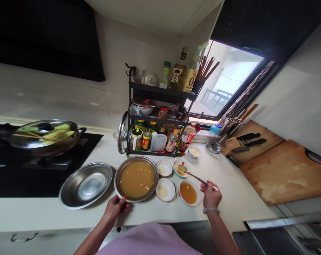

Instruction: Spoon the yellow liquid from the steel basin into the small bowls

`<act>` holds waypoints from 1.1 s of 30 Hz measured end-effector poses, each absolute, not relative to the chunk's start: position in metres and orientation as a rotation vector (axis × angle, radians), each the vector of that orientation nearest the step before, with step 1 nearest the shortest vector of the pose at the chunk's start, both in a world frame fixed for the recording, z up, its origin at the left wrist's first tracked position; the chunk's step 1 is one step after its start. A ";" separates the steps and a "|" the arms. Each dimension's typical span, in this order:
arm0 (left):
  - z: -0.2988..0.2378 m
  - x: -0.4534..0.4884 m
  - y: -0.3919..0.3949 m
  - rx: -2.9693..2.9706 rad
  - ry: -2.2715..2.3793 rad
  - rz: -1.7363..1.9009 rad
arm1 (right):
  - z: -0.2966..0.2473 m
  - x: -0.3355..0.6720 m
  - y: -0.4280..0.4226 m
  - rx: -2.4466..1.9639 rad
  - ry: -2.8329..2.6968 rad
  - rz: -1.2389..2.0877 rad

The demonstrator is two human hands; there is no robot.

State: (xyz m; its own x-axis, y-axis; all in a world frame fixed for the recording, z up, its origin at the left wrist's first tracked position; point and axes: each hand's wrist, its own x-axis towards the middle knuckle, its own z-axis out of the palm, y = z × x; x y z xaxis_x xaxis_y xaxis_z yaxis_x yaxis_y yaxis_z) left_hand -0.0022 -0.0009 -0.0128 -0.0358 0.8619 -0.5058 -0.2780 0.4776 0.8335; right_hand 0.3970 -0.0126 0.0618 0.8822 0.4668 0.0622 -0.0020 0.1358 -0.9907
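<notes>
Left hand (118, 205) pinches the basin (116, 180) near the front edge of the bench (234, 187), right hand (212, 194) grips the spoon (196, 177) — a sharp tug could slop the liquid (137, 180).

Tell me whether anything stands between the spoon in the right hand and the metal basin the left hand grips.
Yes: the farther small white bowl stands between the spoon and metal basin. It looks low enough to pass over.
</notes>
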 end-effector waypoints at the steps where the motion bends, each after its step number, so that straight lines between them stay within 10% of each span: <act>1: -0.013 -0.002 -0.001 0.585 1.290 1.006 | 0.062 0.398 -0.013 -1.402 -0.397 0.350; 33: 0.001 0.001 -0.004 0.603 1.277 1.016 | 0.099 0.279 -0.032 -1.174 -1.282 0.520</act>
State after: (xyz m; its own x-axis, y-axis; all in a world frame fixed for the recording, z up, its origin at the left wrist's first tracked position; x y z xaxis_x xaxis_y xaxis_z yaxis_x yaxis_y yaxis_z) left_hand 0.0012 -0.0037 0.0007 -0.0281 0.8729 -0.4872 -0.2787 0.4612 0.8424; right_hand 0.2791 -0.0323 0.0987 0.2786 0.8454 0.4558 0.2895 0.3786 -0.8791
